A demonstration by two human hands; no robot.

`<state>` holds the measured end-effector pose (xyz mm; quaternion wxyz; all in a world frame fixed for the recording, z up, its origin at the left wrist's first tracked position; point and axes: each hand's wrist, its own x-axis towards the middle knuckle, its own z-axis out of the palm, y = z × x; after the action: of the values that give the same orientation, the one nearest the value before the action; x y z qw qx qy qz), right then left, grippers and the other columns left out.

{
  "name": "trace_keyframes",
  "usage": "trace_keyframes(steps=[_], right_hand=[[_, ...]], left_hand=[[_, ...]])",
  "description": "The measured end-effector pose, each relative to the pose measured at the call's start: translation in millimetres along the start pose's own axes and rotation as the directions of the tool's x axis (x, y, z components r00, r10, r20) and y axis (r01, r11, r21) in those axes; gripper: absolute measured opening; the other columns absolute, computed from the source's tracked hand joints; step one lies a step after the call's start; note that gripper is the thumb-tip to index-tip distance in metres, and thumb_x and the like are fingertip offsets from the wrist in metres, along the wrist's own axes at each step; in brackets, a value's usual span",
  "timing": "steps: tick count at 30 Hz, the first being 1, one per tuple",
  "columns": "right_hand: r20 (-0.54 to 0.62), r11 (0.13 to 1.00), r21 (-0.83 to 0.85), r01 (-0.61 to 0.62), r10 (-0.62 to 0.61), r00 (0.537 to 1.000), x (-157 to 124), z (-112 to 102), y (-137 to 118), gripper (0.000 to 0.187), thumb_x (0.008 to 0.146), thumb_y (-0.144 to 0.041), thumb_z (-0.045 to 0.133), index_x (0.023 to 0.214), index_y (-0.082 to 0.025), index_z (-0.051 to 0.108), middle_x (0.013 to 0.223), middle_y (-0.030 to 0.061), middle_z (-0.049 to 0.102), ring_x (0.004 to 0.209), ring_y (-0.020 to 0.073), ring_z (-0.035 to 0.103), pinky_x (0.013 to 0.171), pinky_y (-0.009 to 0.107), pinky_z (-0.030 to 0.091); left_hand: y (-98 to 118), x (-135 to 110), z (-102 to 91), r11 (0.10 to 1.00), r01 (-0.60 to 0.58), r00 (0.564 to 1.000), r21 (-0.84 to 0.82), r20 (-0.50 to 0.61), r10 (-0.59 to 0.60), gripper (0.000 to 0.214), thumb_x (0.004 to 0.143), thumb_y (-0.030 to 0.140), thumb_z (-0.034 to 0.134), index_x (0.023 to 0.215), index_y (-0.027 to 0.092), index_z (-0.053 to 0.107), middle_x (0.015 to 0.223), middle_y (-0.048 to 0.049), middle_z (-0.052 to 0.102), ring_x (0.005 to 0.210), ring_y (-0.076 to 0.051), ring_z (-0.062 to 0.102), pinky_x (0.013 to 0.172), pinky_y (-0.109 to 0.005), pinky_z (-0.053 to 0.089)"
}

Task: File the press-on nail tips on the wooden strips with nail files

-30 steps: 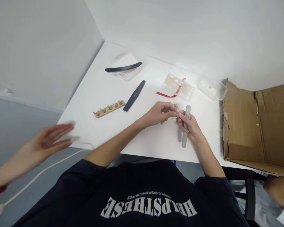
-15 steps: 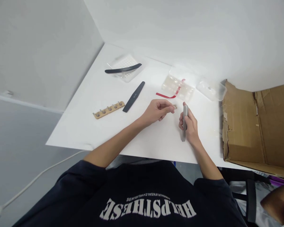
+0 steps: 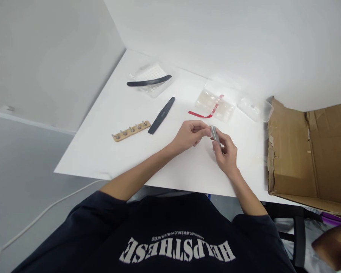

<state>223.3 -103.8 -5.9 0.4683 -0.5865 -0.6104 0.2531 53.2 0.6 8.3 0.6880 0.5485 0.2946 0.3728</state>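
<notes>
At the bench [image 3: 182,167], the left hand [image 3: 193,133] seems to pinch a tiny, hidden piece, while the right hand [image 3: 226,151] grips a grey block [image 3: 215,134] right beside it, apparently mid-buffing, which calls for steadiness.

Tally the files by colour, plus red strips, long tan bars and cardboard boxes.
Black files: 2
Grey file, in the right hand: 1
Red strip: 1
Long tan bar: 1
Cardboard box: 1
Total: 6

A slim grey bar [image 3: 215,135] slants in the right grip [image 3: 226,154].
</notes>
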Motion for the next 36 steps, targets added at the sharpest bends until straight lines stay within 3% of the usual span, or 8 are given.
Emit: trace_keyframes(steps=[7, 12, 17, 23, 26, 30, 36], right_hand=[[-0.022, 1.0, 0.004, -0.015, 0.015, 1.0, -0.5, 1.6, -2.5, 0.043, 0.106, -0.037, 0.058, 0.149, -0.032, 0.06, 0.136, 0.012, 0.072, 0.106, 0.0243, 0.072, 0.054, 0.031, 0.054], [-0.004, 1.0, -0.008, 0.011, -0.011, 1.0, -1.0, 2.6, -0.4, 0.046, 0.106, -0.035, 0.056, 0.152, -0.033, 0.058, 0.135, 0.0118, 0.072, 0.11, 0.026, 0.072, 0.058, 0.032, 0.056], [-0.007, 0.998, -0.037, 0.055, -0.055, 0.998, -0.7, 1.9, 0.3, 0.051, 0.107, -0.034, 0.051, 0.157, -0.037, 0.054, 0.135, 0.011, 0.072, 0.093, 0.0229, 0.068, 0.053, 0.032, 0.052], [0.062, 0.995, -0.042, 0.095, -0.092, 0.994, 1.4, 2.6, -0.1, 0.054, 0.107, -0.031, 0.048, 0.16, -0.039, 0.049, 0.125, 0.0102, 0.072, 0.096, 0.0243, 0.067, 0.071, 0.04, 0.062], [0.056, 0.991, -0.047, 0.126, -0.124, 0.991, 2.2, 3.2, -1.1, 0.054, 0.108, -0.03, 0.047, 0.161, -0.041, 0.048, 0.125, 0.0098, 0.071, 0.098, 0.025, 0.067, 0.077, 0.044, 0.064], [0.043, 0.988, -0.077, 0.135, -0.132, 0.99, 3.1, 2.4, -3.4, 0.054, 0.108, -0.029, 0.045, 0.162, -0.038, 0.047, 0.121, 0.0103, 0.071, 0.098, 0.0244, 0.067, 0.08, 0.043, 0.063], [0.054, 0.987, -0.073, 0.146, -0.142, 0.988, 3.0, 2.7, -3.1, 0.055, 0.108, -0.027, 0.046, 0.162, -0.04, 0.046, 0.12, 0.0093, 0.071, 0.092, 0.022, 0.066, 0.075, 0.04, 0.062]], left_hand=[[-4.6, -1.1, 3.2, 1.0, 0.024, 1.0, -0.014, 0.009, -0.024, 0.026, 0.081, 0.038, 0.085, 0.078, 0.015, 0.072, 0.069, -0.0024, 0.073, 0.041, -0.004, 0.048, 0.038, -0.019, 0.037], [-4.5, -0.5, 1.5, 1.0, 0.006, 0.998, -0.018, -0.056, -0.007, 0.029, 0.082, 0.041, 0.085, 0.082, 0.015, 0.073, 0.071, -0.0038, 0.075, 0.041, -0.003, 0.046, 0.038, -0.019, 0.036], [-5.5, -0.6, 2.6, 0.999, 0.021, 1.0, -0.035, -0.009, -0.022, 0.029, 0.082, 0.041, 0.085, 0.083, 0.015, 0.072, 0.077, -0.0046, 0.078, 0.042, -0.004, 0.048, 0.038, -0.019, 0.038], [-3.2, 2.4, -2.9, 0.999, -0.023, 0.996, -0.046, -0.09, 0.019, 0.031, 0.081, 0.043, 0.086, 0.081, 0.015, 0.072, 0.062, 0.0003, 0.069, 0.041, -0.004, 0.046, 0.041, -0.019, 0.039], [-2.0, 1.8, -2.8, 0.999, -0.028, 0.997, -0.025, -0.074, 0.026, 0.028, 0.082, 0.039, 0.085, 0.081, 0.015, 0.072, 0.063, -0.0002, 0.07, 0.041, -0.004, 0.047, 0.04, -0.019, 0.038], [-2.2, 0.1, -0.1, 1.0, -0.009, 1.0, -0.015, -0.02, 0.008, 0.025, 0.084, 0.037, 0.083, 0.081, 0.015, 0.072, 0.078, -0.0052, 0.079, 0.042, -0.004, 0.049, 0.039, -0.019, 0.038], [-3.9, 1.4, -3.0, 0.999, -0.035, 0.997, -0.038, -0.076, 0.032, 0.026, 0.083, 0.038, 0.085, 0.081, 0.014, 0.074, 0.066, -0.0025, 0.073, 0.041, -0.004, 0.047, 0.038, -0.018, 0.036]])
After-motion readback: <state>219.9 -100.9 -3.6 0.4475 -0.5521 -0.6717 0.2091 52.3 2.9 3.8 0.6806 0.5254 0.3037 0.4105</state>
